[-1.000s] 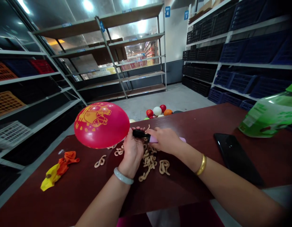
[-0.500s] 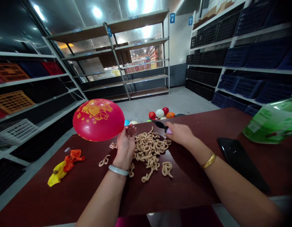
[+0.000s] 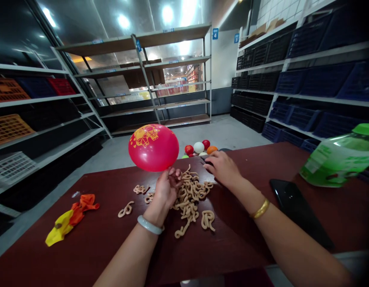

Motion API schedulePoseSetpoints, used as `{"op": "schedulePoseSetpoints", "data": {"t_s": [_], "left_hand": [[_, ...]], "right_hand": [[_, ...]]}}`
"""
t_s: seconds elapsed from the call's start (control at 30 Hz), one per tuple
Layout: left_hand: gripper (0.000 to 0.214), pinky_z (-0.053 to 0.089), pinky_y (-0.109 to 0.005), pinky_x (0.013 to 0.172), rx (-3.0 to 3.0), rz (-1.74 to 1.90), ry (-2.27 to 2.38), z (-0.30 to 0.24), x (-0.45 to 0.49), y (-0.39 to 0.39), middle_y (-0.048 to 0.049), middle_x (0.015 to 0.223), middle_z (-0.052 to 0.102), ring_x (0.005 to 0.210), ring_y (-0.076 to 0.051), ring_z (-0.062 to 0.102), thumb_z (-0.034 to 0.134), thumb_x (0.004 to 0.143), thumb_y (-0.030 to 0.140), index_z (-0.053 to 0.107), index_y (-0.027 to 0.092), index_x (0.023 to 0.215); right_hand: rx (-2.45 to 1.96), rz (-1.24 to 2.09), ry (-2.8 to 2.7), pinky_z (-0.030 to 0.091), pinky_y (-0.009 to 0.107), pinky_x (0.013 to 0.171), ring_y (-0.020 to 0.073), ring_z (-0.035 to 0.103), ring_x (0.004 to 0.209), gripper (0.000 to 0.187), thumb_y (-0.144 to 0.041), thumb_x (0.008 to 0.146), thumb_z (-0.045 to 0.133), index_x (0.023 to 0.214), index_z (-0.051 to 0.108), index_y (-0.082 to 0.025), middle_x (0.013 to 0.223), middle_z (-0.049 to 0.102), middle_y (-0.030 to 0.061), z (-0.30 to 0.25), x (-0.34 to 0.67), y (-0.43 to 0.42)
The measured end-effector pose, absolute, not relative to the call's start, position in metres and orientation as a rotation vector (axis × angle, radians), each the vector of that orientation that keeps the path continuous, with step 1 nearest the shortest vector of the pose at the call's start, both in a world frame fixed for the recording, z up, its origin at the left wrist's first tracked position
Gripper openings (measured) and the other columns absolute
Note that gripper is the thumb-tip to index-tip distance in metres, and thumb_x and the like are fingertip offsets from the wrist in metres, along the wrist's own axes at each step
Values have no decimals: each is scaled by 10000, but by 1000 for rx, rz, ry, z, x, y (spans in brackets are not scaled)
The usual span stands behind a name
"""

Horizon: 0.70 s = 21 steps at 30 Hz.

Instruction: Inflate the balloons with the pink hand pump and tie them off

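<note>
A red balloon (image 3: 154,147) with a yellow print floats above the far side of the table, its lower end at the curled fingers of my left hand (image 3: 168,187). Those fingers are closed at the balloon's neck, which they hide. My right hand (image 3: 224,169) is low over the table to the right, fingers bent around a dark tool (image 3: 204,159). Little of the tool shows; earlier it had a black end and a lilac handle. Between and below my hands lies a heap of beige twisted strands (image 3: 189,199), dough-like or rubbery, with several loose pieces around it.
Yellow and orange limp balloons (image 3: 72,217) lie on the left of the brown table (image 3: 232,243). On the right are a black phone (image 3: 298,211) and a green bottle (image 3: 336,159). Inflated balloons (image 3: 199,148) rest beyond the far edge. Shelves (image 3: 148,75) with crates stand around.
The red balloon has swung right, over my left hand, whose fingers have curled in. My right hand has lowered the dark tool toward the table. The view has shifted slightly.
</note>
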<state>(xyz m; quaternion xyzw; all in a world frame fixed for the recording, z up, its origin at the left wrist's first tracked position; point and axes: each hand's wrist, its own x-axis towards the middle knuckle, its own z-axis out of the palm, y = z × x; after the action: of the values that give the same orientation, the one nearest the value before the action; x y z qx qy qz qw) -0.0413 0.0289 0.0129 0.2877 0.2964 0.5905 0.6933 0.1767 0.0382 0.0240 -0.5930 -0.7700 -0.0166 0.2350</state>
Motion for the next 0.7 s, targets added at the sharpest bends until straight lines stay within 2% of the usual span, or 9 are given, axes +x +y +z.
{"op": "schedulePoseSetpoints", "data": {"t_s": [0.1,0.17,0.2,0.27,0.33,0.4,0.53,0.7], "left_hand": [[299,297,-178,441,686,1148,580,17,-29,14,20,632,436,560,-105,452,655,780,283,387,198,677],[317,256,-163,415,673,999,533,17,-24,6,29,603,400,531,-95,419,677,760,288,387,195,670],[326,227,-156,400,660,925,515,17,-23,2,35,587,377,512,-90,397,680,756,291,382,194,664],[352,174,-149,380,640,793,479,16,-23,-2,43,558,334,484,-83,355,680,758,302,364,194,648],[373,157,-145,374,628,708,431,14,-25,-3,48,545,309,472,-76,323,687,755,303,352,192,635],[377,159,-140,374,627,677,389,14,-27,-2,49,549,304,475,-70,315,709,737,289,361,186,634],[309,162,-129,372,672,689,408,17,-26,-3,37,607,338,520,-77,375,711,780,279,435,171,693],[242,207,-123,384,669,811,390,19,-16,-4,25,673,386,574,-81,422,717,811,291,511,166,786]], "right_hand": [[-1292,385,-2108,456,286,918,173,612,1022,305,-332,990,454,952,722,-192,1072,685,76,27,150,25],[-1105,917,-1994,500,271,820,166,647,937,333,-360,1006,403,1003,705,-218,994,719,46,22,137,17],[-1058,1032,-1927,512,271,771,164,657,885,348,-379,1011,379,1025,694,-232,968,728,39,19,132,14],[-871,1376,-1664,517,287,707,173,650,780,268,-413,940,518,974,697,-216,903,729,51,13,127,11],[-687,1609,-1426,515,309,670,174,623,695,227,-406,810,679,884,703,-193,824,713,56,11,125,11],[-576,1676,-1304,511,317,641,169,603,657,233,-395,728,745,838,706,-193,771,699,42,12,123,11],[-480,1682,-1048,502,288,591,144,576,611,158,-313,660,799,733,702,-210,703,687,8,18,119,11],[-525,1665,-943,504,275,574,125,570,562,130,-276,674,805,738,711,-215,662,679,-13,14,124,15]]}}
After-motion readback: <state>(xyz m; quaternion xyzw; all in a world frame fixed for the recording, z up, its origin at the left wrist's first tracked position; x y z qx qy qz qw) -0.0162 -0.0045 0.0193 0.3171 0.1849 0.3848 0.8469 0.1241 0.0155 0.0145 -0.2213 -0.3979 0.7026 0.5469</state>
